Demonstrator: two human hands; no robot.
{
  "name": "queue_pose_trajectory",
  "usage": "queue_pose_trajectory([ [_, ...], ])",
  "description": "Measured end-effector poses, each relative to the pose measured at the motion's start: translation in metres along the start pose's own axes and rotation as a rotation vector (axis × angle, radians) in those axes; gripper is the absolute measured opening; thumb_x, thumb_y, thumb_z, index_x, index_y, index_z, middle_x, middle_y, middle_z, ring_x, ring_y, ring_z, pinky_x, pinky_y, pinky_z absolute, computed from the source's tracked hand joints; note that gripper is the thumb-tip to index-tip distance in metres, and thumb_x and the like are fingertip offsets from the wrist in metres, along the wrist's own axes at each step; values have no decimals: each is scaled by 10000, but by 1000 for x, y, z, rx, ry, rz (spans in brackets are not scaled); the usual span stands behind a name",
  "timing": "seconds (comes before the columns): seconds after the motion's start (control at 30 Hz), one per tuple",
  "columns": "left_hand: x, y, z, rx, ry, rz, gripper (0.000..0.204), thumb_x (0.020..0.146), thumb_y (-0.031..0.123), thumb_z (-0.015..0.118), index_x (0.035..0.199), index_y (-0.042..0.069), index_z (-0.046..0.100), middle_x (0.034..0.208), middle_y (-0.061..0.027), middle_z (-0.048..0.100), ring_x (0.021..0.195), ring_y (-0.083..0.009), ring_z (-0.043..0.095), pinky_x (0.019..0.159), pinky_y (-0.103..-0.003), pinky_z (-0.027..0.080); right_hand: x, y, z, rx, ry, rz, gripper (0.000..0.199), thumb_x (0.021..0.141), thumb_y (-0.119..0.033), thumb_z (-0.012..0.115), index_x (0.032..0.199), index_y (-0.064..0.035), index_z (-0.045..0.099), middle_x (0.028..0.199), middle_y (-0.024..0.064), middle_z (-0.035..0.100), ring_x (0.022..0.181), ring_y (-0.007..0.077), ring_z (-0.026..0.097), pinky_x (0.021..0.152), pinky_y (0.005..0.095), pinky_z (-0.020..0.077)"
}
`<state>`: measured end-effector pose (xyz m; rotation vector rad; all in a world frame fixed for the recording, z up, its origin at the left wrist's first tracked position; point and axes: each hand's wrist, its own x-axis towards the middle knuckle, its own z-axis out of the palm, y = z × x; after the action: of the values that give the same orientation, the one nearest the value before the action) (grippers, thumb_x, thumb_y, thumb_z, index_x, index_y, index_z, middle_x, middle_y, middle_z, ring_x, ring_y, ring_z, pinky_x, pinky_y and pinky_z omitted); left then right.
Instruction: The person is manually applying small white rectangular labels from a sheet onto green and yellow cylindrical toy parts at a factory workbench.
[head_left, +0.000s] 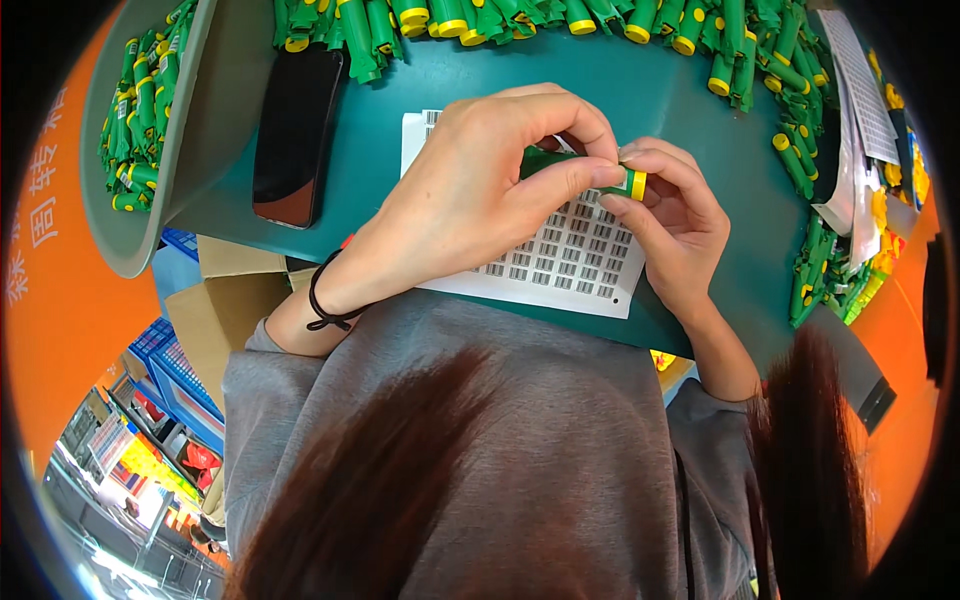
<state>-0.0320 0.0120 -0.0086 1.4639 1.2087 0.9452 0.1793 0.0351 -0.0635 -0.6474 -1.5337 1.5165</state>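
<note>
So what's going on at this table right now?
A person holds a green tube with a yellow cap in both hands, left hand and right hand, above a white sheet of small barcode stickers on the teal table. Piles of similar green tubes lie around; a dark phone lies at left.

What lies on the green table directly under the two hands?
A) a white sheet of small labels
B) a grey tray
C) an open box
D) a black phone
A: the white label sheet lies under the left hand and right hand, which hold a green tube.
</note>
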Motion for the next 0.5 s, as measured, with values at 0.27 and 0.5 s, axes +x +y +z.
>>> queue_pose_trajectory([
  [0.27, -1, -2, 1, 63, 17, 49, 93, 887, 53, 701, 958, -7, 690, 1010, -74, 677, 957, -140, 630, 870, -284, 496, -1, -1, 0, 26, 8, 40, 400, 825, 169, 661, 1203, 49, 604, 1269, 138, 538, 1162, 219, 583, 996, 360, 539],
  [0.5, 0, -4, 3, 156, 58, 132, 100, 867, 52, 714, 940, -12, 689, 972, -92, 686, 910, -175, 656, 822, -295, 517, 0, -1, 0, 73, 22, 93, 394, 833, 170, 650, 1209, 58, 610, 1272, 145, 544, 1156, 224, 589, 994, 364, 543],
])
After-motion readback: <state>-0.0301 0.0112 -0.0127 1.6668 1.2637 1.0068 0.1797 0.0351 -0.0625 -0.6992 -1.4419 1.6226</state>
